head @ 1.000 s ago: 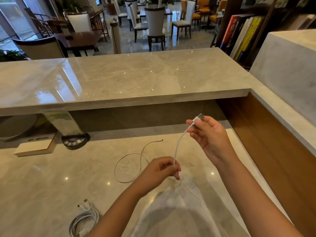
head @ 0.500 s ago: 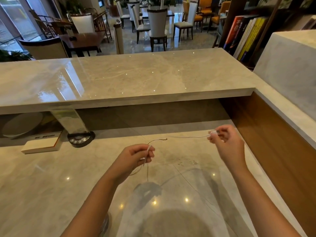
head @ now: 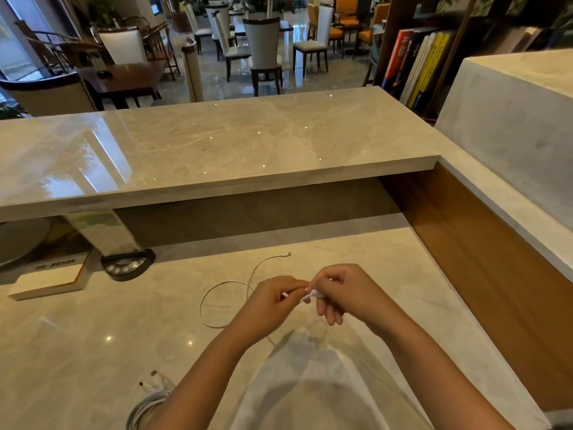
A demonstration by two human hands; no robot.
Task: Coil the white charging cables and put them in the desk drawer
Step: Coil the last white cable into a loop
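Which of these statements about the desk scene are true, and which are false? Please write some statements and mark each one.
1. Both hands are on the same thin white cable. True: the left hand and the right hand meet at the thin white cable, with its white plug pinched at the right hand's fingertips.
2. The cable's far plug end is lifted in the air. False: it lies on the lower desk surface.
3. A bundle of coiled white cables lies near the left forearm. True.
4. The bundle is already in an open drawer. False: it lies on the desk; no drawer is visible.
5. The round black control panel is right of the hands. False: it is to their left.
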